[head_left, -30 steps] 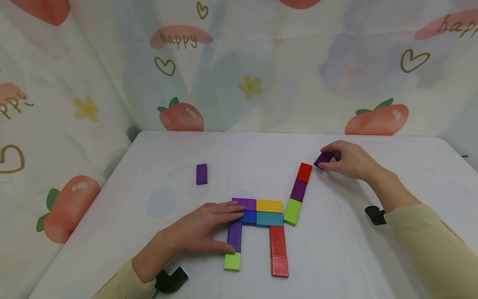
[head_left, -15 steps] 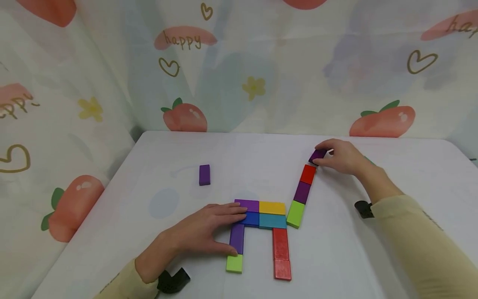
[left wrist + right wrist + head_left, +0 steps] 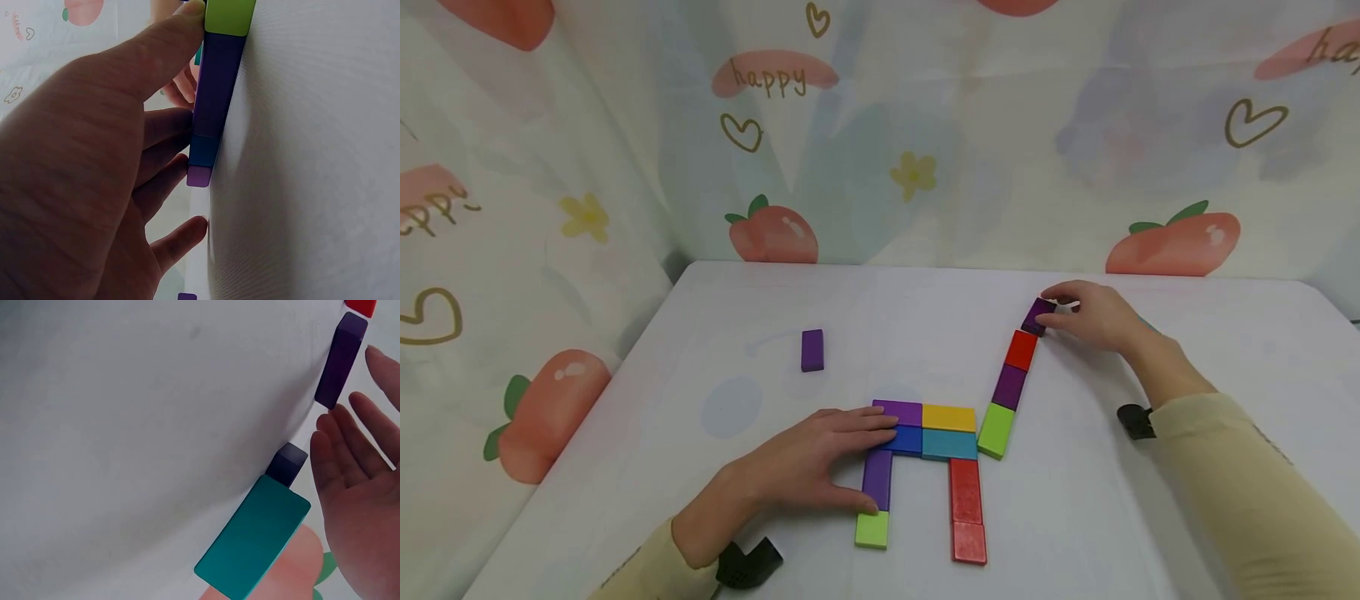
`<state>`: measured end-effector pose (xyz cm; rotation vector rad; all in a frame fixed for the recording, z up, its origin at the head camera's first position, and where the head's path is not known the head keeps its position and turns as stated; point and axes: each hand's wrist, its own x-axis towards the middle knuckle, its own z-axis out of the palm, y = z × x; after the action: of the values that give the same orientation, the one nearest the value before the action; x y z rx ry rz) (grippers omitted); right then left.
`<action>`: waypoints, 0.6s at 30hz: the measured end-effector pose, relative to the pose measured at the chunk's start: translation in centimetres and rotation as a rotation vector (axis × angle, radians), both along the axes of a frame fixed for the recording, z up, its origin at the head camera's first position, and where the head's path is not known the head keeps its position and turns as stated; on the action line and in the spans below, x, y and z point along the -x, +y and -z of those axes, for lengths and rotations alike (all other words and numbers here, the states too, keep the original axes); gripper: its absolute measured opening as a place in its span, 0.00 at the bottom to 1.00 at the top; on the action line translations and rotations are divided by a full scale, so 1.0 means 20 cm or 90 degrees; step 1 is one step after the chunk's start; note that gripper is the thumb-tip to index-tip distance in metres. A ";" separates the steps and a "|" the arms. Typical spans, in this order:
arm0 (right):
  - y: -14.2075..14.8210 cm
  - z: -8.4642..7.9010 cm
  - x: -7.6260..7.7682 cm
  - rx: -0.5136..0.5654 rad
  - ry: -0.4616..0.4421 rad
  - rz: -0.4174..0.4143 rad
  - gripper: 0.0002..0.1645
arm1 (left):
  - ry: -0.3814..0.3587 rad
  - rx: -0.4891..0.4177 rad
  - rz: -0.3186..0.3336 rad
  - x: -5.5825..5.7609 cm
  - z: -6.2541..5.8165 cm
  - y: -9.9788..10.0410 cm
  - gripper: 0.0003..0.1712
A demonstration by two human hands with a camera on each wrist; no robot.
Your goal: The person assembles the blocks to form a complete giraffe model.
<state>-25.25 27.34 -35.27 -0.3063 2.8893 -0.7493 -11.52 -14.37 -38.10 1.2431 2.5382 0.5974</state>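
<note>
My left hand [image 3: 801, 462] lies with its fingertips on a violet block [image 3: 902, 412] and a blue block [image 3: 908, 441]. Its thumb touches the side of the leg built from a purple block [image 3: 876, 482] and a lime green block [image 3: 872, 530]. My right hand [image 3: 1097, 315] holds a dark purple block [image 3: 1036, 317] between thumb and fingers at the far end of a slanting row. That row runs down through a red block [image 3: 1021, 350], another purple block [image 3: 1009, 387] and a green block [image 3: 996, 430]. In the right wrist view the held purple block [image 3: 341, 361] sits low by the table.
A yellow block [image 3: 949, 417], a teal block [image 3: 950, 444] and two red blocks [image 3: 966, 492] adjoin the left hand's blocks. One purple block [image 3: 812, 350] lies apart. A teal-green block [image 3: 253, 537] and a dark block [image 3: 287, 464] lie near the right hand, mostly hidden in the head view.
My right hand has brought the dark purple block leftward to the top of the slanting row and turned it roughly in line. The left hand has stayed on the blocks.
</note>
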 end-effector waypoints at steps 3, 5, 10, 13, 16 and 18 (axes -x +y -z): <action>0.01 0.00 0.00 0.003 -0.007 0.000 0.31 | -0.001 0.000 0.000 0.00 0.00 0.00 0.46; 0.01 0.00 0.00 0.004 -0.009 -0.001 0.31 | 0.001 -0.001 0.002 0.00 0.00 0.00 0.46; -0.01 0.01 0.00 0.009 -0.004 -0.005 0.30 | 0.012 -0.008 0.007 0.00 0.00 0.00 0.46; -0.02 0.01 0.01 0.010 0.004 -0.011 0.29 | 0.017 -0.013 0.010 0.00 0.01 0.00 0.46; -0.03 0.01 0.01 0.008 0.010 -0.015 0.29 | 0.020 -0.017 0.012 0.00 0.01 -0.01 0.46; -0.03 0.01 0.00 0.008 0.010 -0.018 0.29 | 0.021 -0.018 0.014 0.00 0.01 -0.01 0.46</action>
<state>-25.30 26.70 -35.52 -0.3557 2.8898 -0.7642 -11.50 -14.48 -38.29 1.2997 2.5478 0.6149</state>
